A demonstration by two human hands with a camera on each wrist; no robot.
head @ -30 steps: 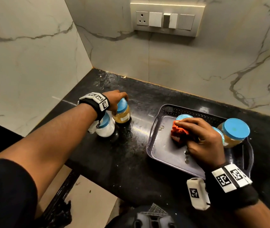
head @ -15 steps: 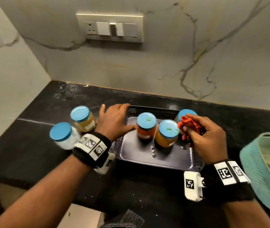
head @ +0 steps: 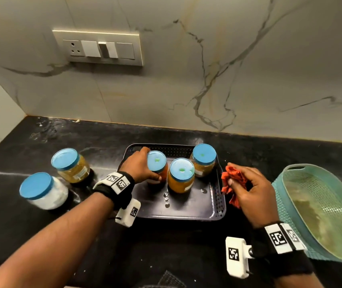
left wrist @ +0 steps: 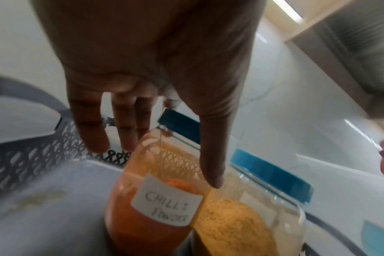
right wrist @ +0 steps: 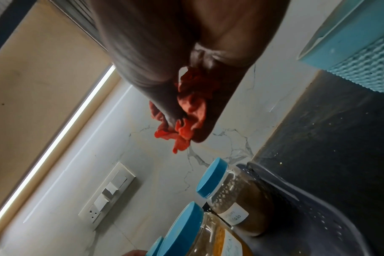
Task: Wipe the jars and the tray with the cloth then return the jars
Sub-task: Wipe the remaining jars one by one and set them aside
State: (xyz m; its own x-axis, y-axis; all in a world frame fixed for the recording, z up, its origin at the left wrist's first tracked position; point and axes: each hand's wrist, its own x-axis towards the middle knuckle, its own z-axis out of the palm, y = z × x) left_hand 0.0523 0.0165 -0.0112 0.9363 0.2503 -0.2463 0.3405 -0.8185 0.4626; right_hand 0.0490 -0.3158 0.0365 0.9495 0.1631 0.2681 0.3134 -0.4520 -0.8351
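Observation:
A dark tray (head: 186, 204) holds three blue-lidded jars: a chilli powder jar (head: 159, 163), a yellow-powder jar (head: 181, 177) and a brown-powder jar (head: 204, 161). My left hand (head: 148, 165) wraps the chilli powder jar (left wrist: 160, 204), thumb on its front and fingers (left wrist: 94, 142) behind it. My right hand (head: 234, 177) hovers just right of the tray, clutching a crumpled red cloth (head: 231, 183), which also shows in the right wrist view (right wrist: 186, 112). Two more jars stand on the counter at left, one yellow (head: 71, 165), one white (head: 41, 191).
A teal mesh basket (head: 315, 204) lies at the right edge of the black counter (head: 41, 235). Marble walls close the back and left, with a switch plate (head: 99, 47) on the back one. The counter's front edge runs near my body.
My left hand left the tray's left rim and closed round the chilli powder jar. My right hand carried the cloth from the brown-powder jar to just past the tray's right rim.

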